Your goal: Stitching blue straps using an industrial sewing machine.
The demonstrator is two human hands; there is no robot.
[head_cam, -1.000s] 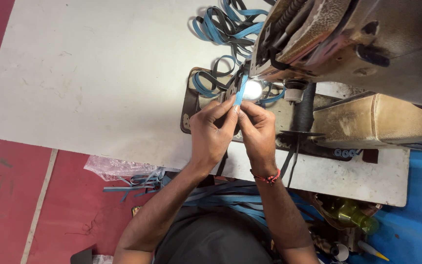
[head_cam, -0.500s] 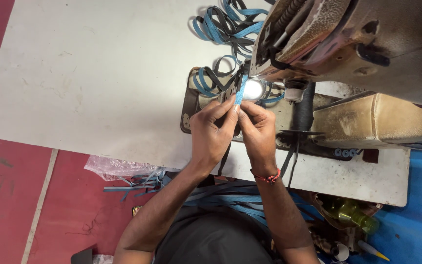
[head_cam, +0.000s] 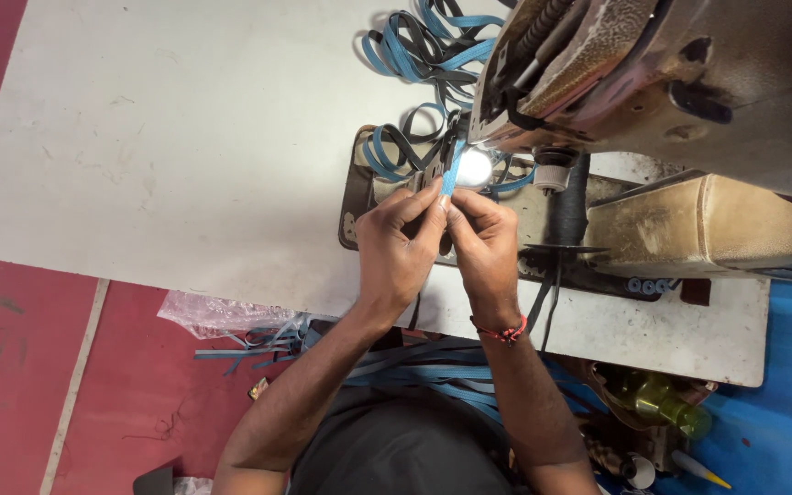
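Left hand: our left hand (head_cam: 396,249) is curled closed, thumb and fingertips pinching the near end of a narrow blue strap (head_cam: 452,170) from the left side.
Right hand: our right hand (head_cam: 483,246) is closed as well, pinching the same strap end from the right, so the two hands meet just in front of the needle area.
Where the strap is: it runs from our fingers up under the head of the industrial sewing machine (head_cam: 653,82), beside the bright work lamp (head_cam: 475,168); whether it already sits under the presser foot we cannot quite tell, since glare hides that spot.
How it will handle: we judge it light, thin and limp, like woven or rubbery tape, prone to twisting and sliding, not fragile.
Where to hold: flat between thumb and forefinger close to the end, both sides, with light tension.
Behind the machine: a loose tangle of blue and black straps (head_cam: 423,46) lies on the white tabletop (head_cam: 167,137).
Below the tabletop: more strap lengths (head_cam: 414,362) hang by our lap, near a clear plastic bag (head_cam: 217,314).
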